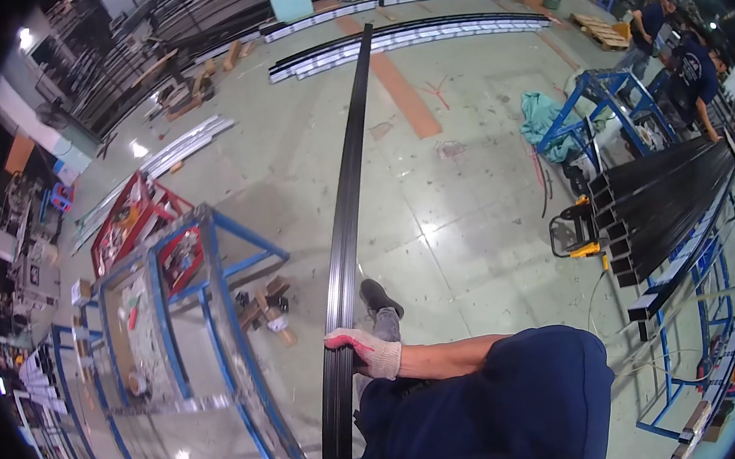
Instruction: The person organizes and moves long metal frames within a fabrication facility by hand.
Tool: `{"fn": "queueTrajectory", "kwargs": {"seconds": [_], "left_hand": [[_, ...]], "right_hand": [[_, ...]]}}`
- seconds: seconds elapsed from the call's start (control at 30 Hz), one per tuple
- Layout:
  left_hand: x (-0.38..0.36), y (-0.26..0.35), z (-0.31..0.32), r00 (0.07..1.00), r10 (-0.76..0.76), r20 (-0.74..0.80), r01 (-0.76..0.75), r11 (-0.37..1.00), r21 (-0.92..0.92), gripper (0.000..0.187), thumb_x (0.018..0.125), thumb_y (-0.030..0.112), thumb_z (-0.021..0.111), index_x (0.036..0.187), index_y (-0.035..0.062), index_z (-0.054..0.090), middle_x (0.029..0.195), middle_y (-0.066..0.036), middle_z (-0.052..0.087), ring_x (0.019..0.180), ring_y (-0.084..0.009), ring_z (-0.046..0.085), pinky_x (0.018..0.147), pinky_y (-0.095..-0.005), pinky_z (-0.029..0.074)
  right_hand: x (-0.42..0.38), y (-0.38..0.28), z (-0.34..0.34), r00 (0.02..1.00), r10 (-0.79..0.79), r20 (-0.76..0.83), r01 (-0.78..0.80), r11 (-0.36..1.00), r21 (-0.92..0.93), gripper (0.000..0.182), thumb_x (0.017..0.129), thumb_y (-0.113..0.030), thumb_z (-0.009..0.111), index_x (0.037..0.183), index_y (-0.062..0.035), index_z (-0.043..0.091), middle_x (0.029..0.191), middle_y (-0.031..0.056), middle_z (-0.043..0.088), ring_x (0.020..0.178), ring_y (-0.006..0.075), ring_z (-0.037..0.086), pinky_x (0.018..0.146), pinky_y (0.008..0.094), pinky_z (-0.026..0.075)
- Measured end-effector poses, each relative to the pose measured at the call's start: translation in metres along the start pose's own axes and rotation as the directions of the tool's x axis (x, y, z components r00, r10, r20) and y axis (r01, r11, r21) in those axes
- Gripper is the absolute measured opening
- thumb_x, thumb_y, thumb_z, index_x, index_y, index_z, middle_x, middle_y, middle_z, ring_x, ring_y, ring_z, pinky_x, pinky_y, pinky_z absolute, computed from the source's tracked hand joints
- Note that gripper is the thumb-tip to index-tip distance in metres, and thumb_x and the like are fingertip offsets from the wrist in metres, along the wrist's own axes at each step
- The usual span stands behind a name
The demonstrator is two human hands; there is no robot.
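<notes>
My right hand [368, 352], in a white knit glove with red trim, is closed around the side of a very long black metal profile [348, 187]. The profile runs from the bottom edge of the view far out across the floor towards the back. My bare forearm reaches across to it from my dark blue sleeve [521, 391]. My grey shoe [380, 298] is on the floor just beyond the hand. My left hand does not show.
A blue steel rack [219, 330] stands at the left, beside a red cart [135, 219]. Another blue rack at the right holds a stack of black profiles [671, 203]. More profiles [403, 38] lie on the floor at the back. Two people [690, 70] work at the far right.
</notes>
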State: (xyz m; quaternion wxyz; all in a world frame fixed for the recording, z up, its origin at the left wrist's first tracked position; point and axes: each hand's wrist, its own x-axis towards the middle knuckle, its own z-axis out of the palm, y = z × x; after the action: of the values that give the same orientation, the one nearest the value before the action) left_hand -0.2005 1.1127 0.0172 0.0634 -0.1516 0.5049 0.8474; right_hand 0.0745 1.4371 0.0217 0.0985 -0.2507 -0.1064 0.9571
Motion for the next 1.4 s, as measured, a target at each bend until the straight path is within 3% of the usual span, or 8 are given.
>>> {"fn": "queueTrajectory", "kwargs": {"seconds": [0.13,0.2,0.27,0.5,0.77,1.07,1.23,1.4], "left_hand": [[0.053,-0.066,0.127,0.999,-0.031,0.032,0.031,0.999,-0.009,0.069,0.095,0.054,0.077,0.15,0.0127,0.066,0.148,-0.022,0.067,0.128,-0.0428,0.069,0.103,-0.061,0.06],[0.075,-0.09,0.192,0.997,-0.049,0.066,0.048,0.999,0.014,0.069,0.095,0.053,0.077,0.15,0.0129,0.066,0.148,-0.022,0.067,0.127,-0.0431,0.07,0.103,-0.0612,0.06],[0.084,-0.105,0.259,0.994,-0.059,0.094,0.057,0.998,0.027,0.069,0.095,0.053,0.078,0.15,0.013,0.066,0.148,-0.022,0.067,0.127,-0.0434,0.07,0.103,-0.0615,0.06],[0.083,-0.167,0.466,0.986,-0.045,0.16,0.039,0.998,0.041,0.068,0.094,0.052,0.079,0.149,0.0134,0.066,0.148,-0.023,0.067,0.126,-0.0445,0.07,0.101,-0.0622,0.061],[0.044,-0.282,0.674,0.992,0.087,0.096,-0.095,0.993,0.077,0.068,0.094,0.05,0.082,0.149,0.0139,0.066,0.148,-0.025,0.066,0.124,-0.0457,0.071,0.1,-0.0631,0.062],[-0.016,-0.332,0.847,0.966,0.243,-0.091,-0.235,0.968,0.084,0.068,0.093,0.049,0.084,0.149,0.0145,0.067,0.147,-0.026,0.066,0.123,-0.0471,0.072,0.098,-0.0641,0.063],[-0.011,-0.456,0.978,0.976,0.188,0.109,-0.204,0.965,0.167,0.064,0.096,0.052,0.074,0.149,0.0174,0.065,0.146,-0.013,0.064,0.128,-0.0345,0.066,0.101,-0.0518,0.059],[-0.014,-0.585,1.159,0.997,0.05,-0.057,-0.041,0.988,0.148,0.038,0.1,0.045,0.068,0.127,0.0191,0.077,0.123,-0.009,0.077,0.114,-0.0337,0.072,0.097,-0.0517,0.059]], "right_hand": [[0.051,-0.132,-0.001,0.993,-0.094,-0.067,0.093,0.996,-0.008,0.018,0.097,-0.023,0.075,0.115,-0.0222,0.074,0.111,-0.0051,0.072,0.112,0.0123,0.07,0.101,0.0362,0.056],[0.069,-0.209,0.015,0.962,0.018,-0.273,-0.027,0.999,-0.031,0.014,0.095,-0.028,0.077,0.107,-0.0208,0.075,0.102,-0.0017,0.076,0.103,0.0156,0.073,0.095,0.0379,0.059],[0.105,-0.26,-0.004,0.936,-0.202,-0.289,0.224,0.974,0.044,0.012,0.093,-0.03,0.076,0.098,-0.0188,0.074,0.089,-0.0005,0.077,0.077,0.021,0.075,0.078,0.0455,0.065],[0.151,-0.518,0.015,0.895,-0.358,-0.265,0.397,0.911,0.111,0.02,0.098,-0.041,0.071,0.101,-0.0212,0.068,0.086,0.0008,0.072,0.078,0.022,0.076,0.076,0.0502,0.063],[0.187,-0.801,-0.107,0.867,-0.413,-0.278,0.464,0.873,0.151,0.019,0.098,-0.042,0.072,0.103,-0.0232,0.068,0.085,-0.0006,0.073,0.076,0.0208,0.076,0.071,0.044,0.062],[0.191,-1.101,-0.188,0.763,-0.527,-0.373,0.607,0.784,0.133,0.018,0.095,-0.034,0.072,0.1,-0.0167,0.068,0.084,0.005,0.072,0.076,0.0291,0.078,0.069,0.0543,0.068],[0.232,-1.26,-0.256,0.718,-0.532,-0.449,0.648,0.746,0.153,0.018,0.092,-0.035,0.075,0.098,-0.0197,0.066,0.084,0.0034,0.07,0.079,0.0285,0.077,0.074,0.0526,0.066],[0.275,-1.43,-0.295,0.64,-0.533,-0.553,0.663,0.748,0.047,0.016,0.092,-0.033,0.075,0.09,-0.0202,0.065,0.079,0.0034,0.069,0.071,0.0276,0.075,0.063,0.0515,0.066]]}}
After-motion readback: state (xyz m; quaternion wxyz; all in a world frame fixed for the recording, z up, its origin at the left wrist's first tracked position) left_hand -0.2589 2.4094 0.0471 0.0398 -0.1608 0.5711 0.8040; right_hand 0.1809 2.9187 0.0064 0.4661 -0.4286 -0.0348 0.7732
